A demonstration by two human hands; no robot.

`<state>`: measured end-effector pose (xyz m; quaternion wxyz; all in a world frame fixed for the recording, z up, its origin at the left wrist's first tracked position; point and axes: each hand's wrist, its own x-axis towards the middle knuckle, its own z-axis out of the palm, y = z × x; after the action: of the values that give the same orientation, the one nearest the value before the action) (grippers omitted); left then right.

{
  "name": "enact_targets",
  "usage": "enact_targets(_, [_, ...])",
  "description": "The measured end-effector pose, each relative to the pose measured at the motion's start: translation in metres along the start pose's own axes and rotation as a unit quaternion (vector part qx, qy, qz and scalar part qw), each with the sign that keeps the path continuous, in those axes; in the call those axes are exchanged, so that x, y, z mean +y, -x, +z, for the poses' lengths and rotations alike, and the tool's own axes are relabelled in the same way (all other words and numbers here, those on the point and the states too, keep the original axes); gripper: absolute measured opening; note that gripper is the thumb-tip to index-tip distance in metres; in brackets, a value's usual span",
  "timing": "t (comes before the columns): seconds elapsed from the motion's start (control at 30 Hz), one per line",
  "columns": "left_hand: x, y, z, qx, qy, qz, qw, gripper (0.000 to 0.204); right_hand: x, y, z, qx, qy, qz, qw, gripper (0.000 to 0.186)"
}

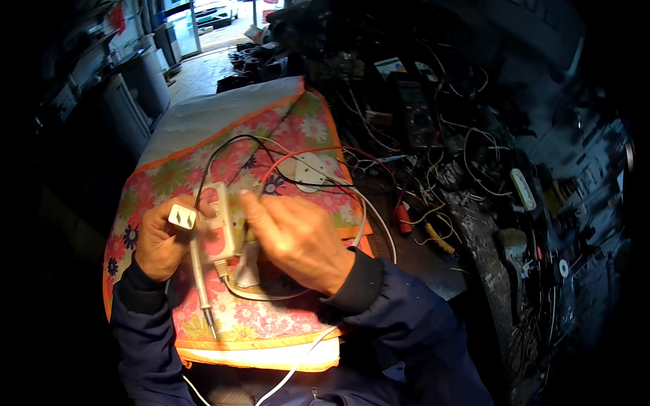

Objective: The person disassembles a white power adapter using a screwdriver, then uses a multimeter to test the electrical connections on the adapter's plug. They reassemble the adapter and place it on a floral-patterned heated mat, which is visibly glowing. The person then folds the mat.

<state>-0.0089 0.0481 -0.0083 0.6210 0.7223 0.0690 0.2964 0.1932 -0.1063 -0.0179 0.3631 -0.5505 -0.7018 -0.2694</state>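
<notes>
My left hand (157,245) is closed around a white plug (181,216) with flat pins facing up. A test probe (201,287) on a black lead runs down past the same fingers, its dark tip over the cloth. Beside it, a white power strip casing (220,227) stands tilted, with pink cloth showing through its gaps and a white cord (261,296) leaving its lower end. My right hand (298,233) is closed just right of the casing. A red test lead (291,155) runs into its fingers, which hide the lead's end.
A floral cloth with orange edging (250,331) covers the work surface. Farther off lie a white socket plate (308,174) and scissors (359,168). To the right are a dark multimeter (416,111), a red-handled tool (404,220) and many tangled wires. White cord crosses my lap.
</notes>
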Motion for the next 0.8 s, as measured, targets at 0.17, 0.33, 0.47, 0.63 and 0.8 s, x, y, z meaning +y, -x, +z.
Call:
enact_targets(0.17, [0.01,0.001,0.025,-0.087,0.005,-0.044,0.995,0.031,-0.011,0.004,0.003,0.025,-0.045,-0.016,0.999,0.049])
enact_targets(0.33, [-0.002,0.006,0.027,-0.097,-0.053,-0.069,0.991,0.016,-0.009,0.004,0.005,0.026,-0.043,-0.005,0.999,0.059])
enact_targets(0.47, [-0.004,0.004,0.023,-0.014,0.004,-0.056,0.998,0.009,0.004,0.016,-0.062,-0.021,0.038,0.111,0.993,0.009])
enact_targets(0.63, [-0.017,-0.002,0.017,0.002,0.07,-0.017,0.997,0.012,0.036,0.078,-0.122,-0.133,0.202,0.365,0.899,0.021])
enact_targets(0.8, [-0.019,-0.005,0.016,-0.003,0.031,-0.042,0.999,0.012,0.054,0.11,-0.105,-0.183,0.223,0.409,0.866,0.03])
